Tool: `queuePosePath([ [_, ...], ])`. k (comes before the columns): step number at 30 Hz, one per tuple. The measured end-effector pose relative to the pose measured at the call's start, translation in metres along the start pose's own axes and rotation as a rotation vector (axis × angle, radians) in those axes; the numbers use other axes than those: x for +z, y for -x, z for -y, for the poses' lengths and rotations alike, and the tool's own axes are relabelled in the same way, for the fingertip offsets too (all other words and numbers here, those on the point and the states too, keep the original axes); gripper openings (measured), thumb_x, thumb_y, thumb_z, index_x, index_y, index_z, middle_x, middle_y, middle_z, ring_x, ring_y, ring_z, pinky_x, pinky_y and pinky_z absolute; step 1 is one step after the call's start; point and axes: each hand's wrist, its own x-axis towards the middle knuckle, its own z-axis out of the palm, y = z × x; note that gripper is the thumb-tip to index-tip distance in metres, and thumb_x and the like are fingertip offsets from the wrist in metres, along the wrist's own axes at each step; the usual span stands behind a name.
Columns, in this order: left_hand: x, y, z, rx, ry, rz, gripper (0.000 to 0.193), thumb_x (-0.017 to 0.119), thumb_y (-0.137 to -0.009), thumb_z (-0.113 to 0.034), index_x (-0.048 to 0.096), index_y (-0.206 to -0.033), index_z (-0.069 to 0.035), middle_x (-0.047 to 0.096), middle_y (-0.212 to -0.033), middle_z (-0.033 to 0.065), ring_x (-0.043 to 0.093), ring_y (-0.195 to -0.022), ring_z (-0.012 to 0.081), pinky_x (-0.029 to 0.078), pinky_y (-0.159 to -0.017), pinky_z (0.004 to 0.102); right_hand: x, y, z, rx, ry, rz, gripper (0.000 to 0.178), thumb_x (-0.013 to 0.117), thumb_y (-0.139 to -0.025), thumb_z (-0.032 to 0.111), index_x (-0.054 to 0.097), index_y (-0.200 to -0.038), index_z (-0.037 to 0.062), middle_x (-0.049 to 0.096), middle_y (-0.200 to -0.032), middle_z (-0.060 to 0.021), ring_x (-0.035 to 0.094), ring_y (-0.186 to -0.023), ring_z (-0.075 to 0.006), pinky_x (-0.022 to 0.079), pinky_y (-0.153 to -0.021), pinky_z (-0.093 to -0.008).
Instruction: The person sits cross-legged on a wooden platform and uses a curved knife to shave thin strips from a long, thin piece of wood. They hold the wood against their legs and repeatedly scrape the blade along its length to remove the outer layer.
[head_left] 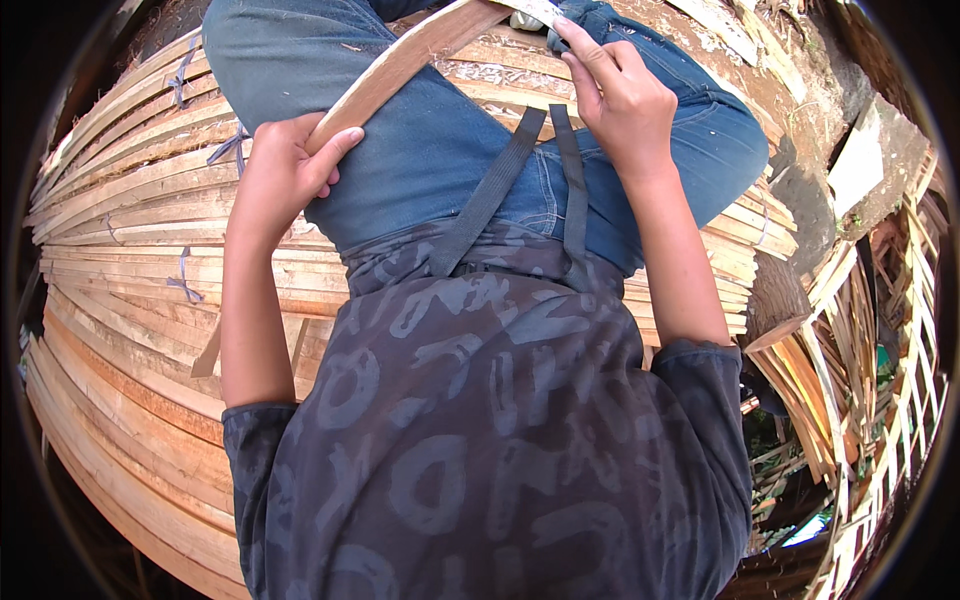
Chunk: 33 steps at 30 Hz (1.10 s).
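My left hand (pixel 290 165) grips the near end of a flat wooden strip (pixel 410 60), its thumb lying across the face. The strip slants up over my left thigh to the top edge of the view. There a pale, thin piece (pixel 540 10) runs on toward my right hand (pixel 625 100). My right fingers are closed on that piece, index finger stretched along it. Whether it is the same strip, a peeled sliver or a blade, I cannot tell, because the picture cuts it off.
I sit cross-legged in jeans on long stacked wooden slats (pixel 150 330), some tied with blue cord (pixel 183 278). Dark straps (pixel 490 200) hang at my waist. Wood shavings (pixel 500 75) lie between my legs. At right are stones (pixel 870 170), a log (pixel 778 310) and a lattice of split strips (pixel 890 400).
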Motion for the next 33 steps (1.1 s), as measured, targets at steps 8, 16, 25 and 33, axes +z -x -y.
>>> queuePosePath([
  [8,-0.001,-0.003,-0.002,-0.061,0.033,0.013,0.027,0.068,-0.089,-0.022,0.067,-0.08,0.004,0.051,-0.055,-0.001,0.047,-0.048,0.0055,0.038,-0.045,0.022,-0.009,0.006,0.051,0.014,-0.089,0.066,0.034,0.07,-0.082,0.018,0.068,-0.115,0.0277,0.053,-0.067,-0.0003,0.055,-0.051,-0.0168,0.047,-0.047,-0.0316],
  [16,-0.002,-0.009,-0.004,-0.026,-0.007,0.059,0.028,0.068,-0.089,-0.023,0.066,-0.078,0.004,0.05,-0.053,-0.0003,0.046,-0.047,0.006,0.037,-0.045,0.0235,-0.009,0.01,0.025,0.092,-0.031,0.073,0.035,0.071,-0.082,0.016,0.069,-0.116,0.0255,0.056,-0.067,0.0002,0.056,-0.053,-0.015,0.046,-0.047,-0.0285],
  [25,-0.001,-0.004,-0.007,0.049,-0.083,0.022,0.029,0.067,-0.089,-0.023,0.066,-0.075,0.003,0.05,-0.051,0.0003,0.046,-0.046,0.0063,0.037,-0.042,0.0241,-0.006,0.007,0.002,0.076,0.017,0.021,0.034,0.071,-0.081,0.019,0.069,-0.115,0.0273,0.053,-0.067,0.0002,0.056,-0.051,-0.0164,0.046,-0.045,-0.0308],
  [33,0.005,-0.005,0.004,0.081,0.01,-0.035,0.037,0.068,-0.088,-0.027,0.066,-0.075,0.008,0.054,-0.05,0.0062,0.051,-0.043,0.0101,0.04,-0.042,0.0265,-0.01,-0.001,0.01,0.07,0.03,0.014,0.033,0.072,-0.082,0.021,0.069,-0.114,0.0276,0.054,-0.068,0.0006,0.057,-0.053,-0.0166,0.047,-0.048,-0.0306],
])
